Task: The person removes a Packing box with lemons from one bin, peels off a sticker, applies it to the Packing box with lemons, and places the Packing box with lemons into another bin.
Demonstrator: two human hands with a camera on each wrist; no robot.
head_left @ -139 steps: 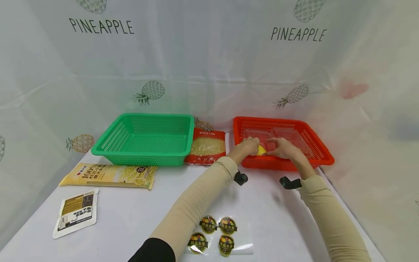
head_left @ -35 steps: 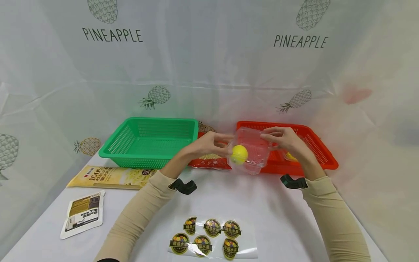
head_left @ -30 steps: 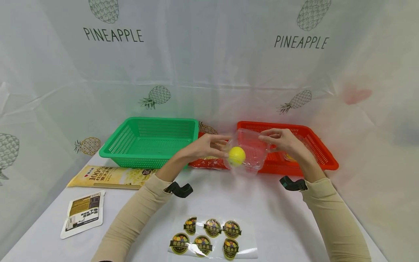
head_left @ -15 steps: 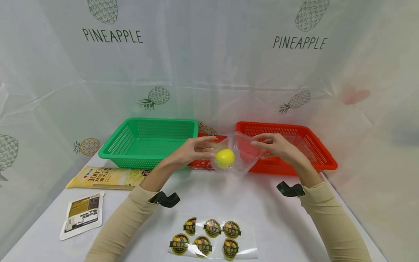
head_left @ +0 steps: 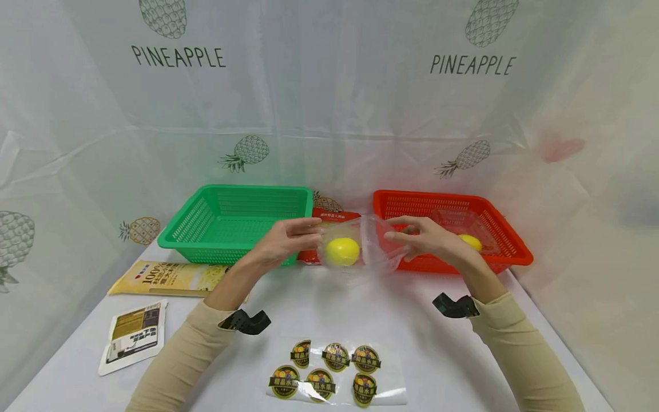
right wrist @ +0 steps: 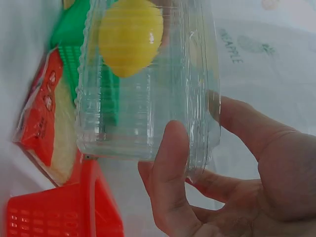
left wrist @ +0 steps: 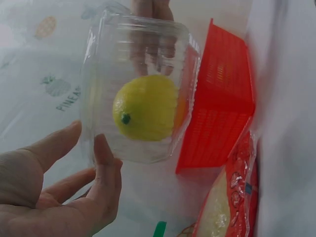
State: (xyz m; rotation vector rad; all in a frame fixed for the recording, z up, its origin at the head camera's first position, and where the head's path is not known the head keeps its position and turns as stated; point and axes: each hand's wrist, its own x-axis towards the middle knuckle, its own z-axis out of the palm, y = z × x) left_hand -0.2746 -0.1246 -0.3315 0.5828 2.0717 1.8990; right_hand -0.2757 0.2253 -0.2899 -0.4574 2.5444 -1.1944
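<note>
A clear plastic clamshell box [head_left: 370, 243] with a yellow lemon [head_left: 342, 251] inside hangs above the table in front of the gap between the two baskets. My left hand [head_left: 308, 233] grips its left end, thumb and fingers [left wrist: 105, 170] on the wall of the box [left wrist: 138, 59] beside the lemon [left wrist: 145, 107]. My right hand [head_left: 397, 239] pinches the right end, the thumb [right wrist: 174, 163] lying on the ribbed box [right wrist: 143, 98] below the lemon [right wrist: 131, 37]. The box is tilted on its side.
A red basket [head_left: 507, 243] at the right holds a second lemon [head_left: 469, 241] in clear packaging. A green basket [head_left: 175, 232] stands left, with a red food packet [head_left: 334, 217] between them. A yellow packet [head_left: 165, 277], a white pouch [head_left: 135, 337] and a sticker sheet [head_left: 334, 375] lie nearer.
Both hands have carried the box with the lemon out of the red basket, leftward and lower. It now hangs before the gap between the baskets, turned more on its side.
</note>
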